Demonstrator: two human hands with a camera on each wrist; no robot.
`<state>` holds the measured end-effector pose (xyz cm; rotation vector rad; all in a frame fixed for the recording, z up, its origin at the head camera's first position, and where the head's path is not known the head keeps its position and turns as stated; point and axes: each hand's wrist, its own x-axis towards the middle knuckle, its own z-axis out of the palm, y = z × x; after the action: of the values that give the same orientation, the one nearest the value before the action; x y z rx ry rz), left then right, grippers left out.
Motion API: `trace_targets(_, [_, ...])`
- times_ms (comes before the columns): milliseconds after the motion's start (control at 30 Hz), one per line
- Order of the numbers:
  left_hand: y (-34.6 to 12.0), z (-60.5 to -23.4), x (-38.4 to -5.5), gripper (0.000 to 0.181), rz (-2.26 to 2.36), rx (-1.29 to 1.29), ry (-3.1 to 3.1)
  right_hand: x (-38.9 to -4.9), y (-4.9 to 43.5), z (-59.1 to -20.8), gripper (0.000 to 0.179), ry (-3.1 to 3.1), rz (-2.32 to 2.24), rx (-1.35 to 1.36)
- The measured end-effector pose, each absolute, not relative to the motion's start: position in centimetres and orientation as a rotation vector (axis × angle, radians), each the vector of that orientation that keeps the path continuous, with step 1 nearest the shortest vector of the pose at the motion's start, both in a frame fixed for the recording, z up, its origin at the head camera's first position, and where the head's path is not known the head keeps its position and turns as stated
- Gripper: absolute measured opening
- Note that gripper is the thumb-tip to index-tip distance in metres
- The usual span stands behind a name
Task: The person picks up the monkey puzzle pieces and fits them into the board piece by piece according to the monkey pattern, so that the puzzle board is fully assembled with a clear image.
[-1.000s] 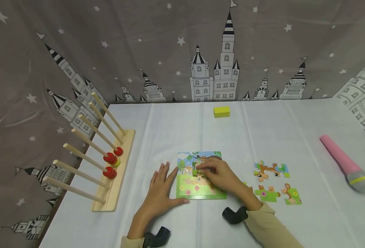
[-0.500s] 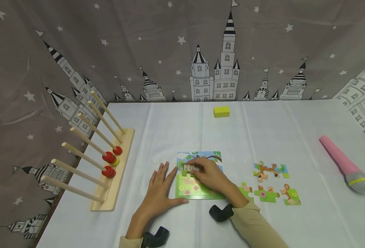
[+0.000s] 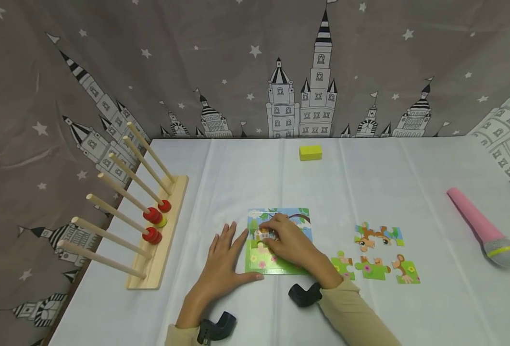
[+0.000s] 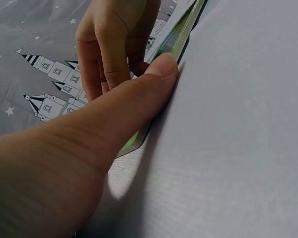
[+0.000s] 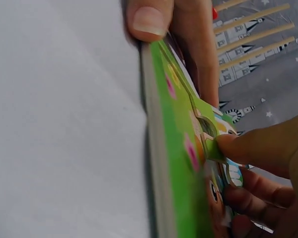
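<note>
A small jigsaw puzzle board (image 3: 280,268) with a green border lies at the middle front of the table. My right hand (image 3: 291,245) pinches a green jigsaw piece (image 3: 261,236) over the board's left half. In the right wrist view the thumb (image 5: 233,144) presses that piece's near edge, and the piece sits tilted close over the picture. My left hand (image 3: 221,262) lies with fingers spread and straight along the board's left side. Its thumb (image 4: 161,69) touches the board's near edge. Right-hand fingers hide part of the picture.
To the right lie loose jigsaw pieces (image 3: 372,270) and a joined pair (image 3: 378,236). A pink toy microphone (image 3: 481,223) rests at far right, a yellow block (image 3: 310,153) at the back. A wooden peg stand (image 3: 168,230) with red and yellow rings stands at left.
My right hand has moved left across the board with the piece, from the middle to the left half. The left hand has stayed in place.
</note>
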<state>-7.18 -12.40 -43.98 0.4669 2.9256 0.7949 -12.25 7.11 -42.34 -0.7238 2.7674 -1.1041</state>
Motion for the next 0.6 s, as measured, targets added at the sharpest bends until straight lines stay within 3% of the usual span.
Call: trace_targets(600, [-12.38, -43.9, -7.26, 0.101, 0.792, 0.453, 2.914, -11.87, 6.79, -42.77, 0.04, 2.862, -1.064, -0.72])
